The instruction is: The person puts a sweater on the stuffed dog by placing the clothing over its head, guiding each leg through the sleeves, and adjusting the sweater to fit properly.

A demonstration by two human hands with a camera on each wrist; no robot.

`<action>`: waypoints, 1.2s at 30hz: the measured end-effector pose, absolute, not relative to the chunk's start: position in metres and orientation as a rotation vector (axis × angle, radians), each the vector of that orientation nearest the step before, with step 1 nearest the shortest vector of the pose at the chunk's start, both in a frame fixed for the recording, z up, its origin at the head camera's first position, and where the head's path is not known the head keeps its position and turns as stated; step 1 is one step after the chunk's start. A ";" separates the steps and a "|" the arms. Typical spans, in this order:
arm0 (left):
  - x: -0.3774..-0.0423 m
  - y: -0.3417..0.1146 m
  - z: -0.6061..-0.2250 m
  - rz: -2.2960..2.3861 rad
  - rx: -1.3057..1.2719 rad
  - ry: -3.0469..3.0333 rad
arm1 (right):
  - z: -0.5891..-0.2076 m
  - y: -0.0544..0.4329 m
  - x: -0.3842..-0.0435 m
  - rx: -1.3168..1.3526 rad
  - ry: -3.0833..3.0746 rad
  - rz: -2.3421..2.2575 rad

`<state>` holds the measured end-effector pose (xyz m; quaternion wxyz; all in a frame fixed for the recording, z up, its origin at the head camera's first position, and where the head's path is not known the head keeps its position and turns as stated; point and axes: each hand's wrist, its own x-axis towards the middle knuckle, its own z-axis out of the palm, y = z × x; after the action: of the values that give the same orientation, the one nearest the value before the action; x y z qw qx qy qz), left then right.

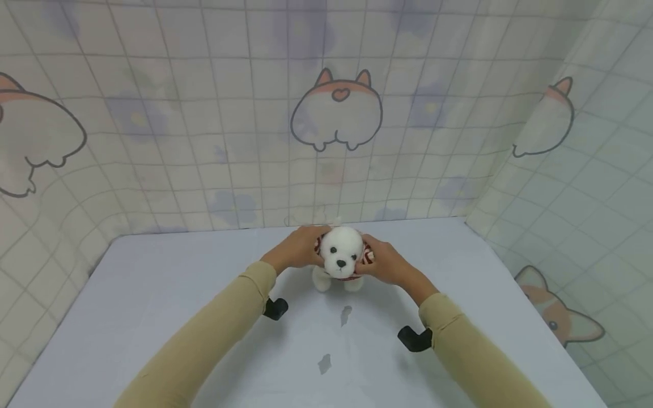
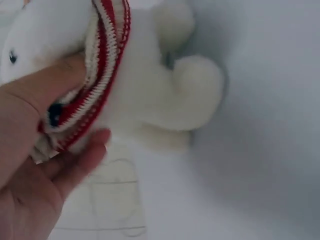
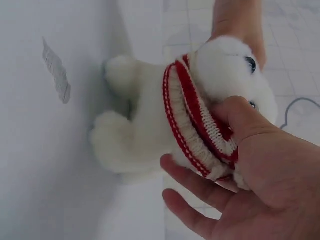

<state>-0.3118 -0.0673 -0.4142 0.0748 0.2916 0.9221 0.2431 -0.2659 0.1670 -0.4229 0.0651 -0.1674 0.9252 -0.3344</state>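
At the dog's nine o'clock, the left hand (image 1: 298, 247) pinches one side of its red-and-cream knitted collar (image 2: 95, 95), thumb along the cheek, fingers behind. Between the hands, at twelve o'clock on the white tabletop (image 1: 168, 294), the white plush dog (image 1: 341, 249) stands facing six o'clock, its feet at the surface; whether they bear its weight I cannot tell. It looks light, soft and hardly breakable. The pile should give grip, while the collar could stretch or ride up if pulled alone, so the firmer hold would be round the stuffed body below it. At about four o'clock of the head, the right hand (image 1: 386, 263) pinches the collar's other side, thumb in front, two fingers spread loosely beneath.
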 end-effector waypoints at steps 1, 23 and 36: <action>-0.314 -0.069 -0.418 0.819 0.845 2.716 | -0.426 0.166 -0.266 -0.475 2.768 -1.063; -0.319 -0.085 -0.452 1.387 0.479 2.345 | -0.460 0.167 -0.269 -0.256 2.531 -1.623; -0.318 -0.082 -0.460 1.446 0.432 2.313 | -0.477 0.171 -0.274 -0.126 2.347 -1.763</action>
<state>-0.3182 -0.0824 -0.4597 0.1888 0.1537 0.8223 0.5143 -0.2736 0.1708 -0.4773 0.1014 -0.0426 0.7948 -0.5968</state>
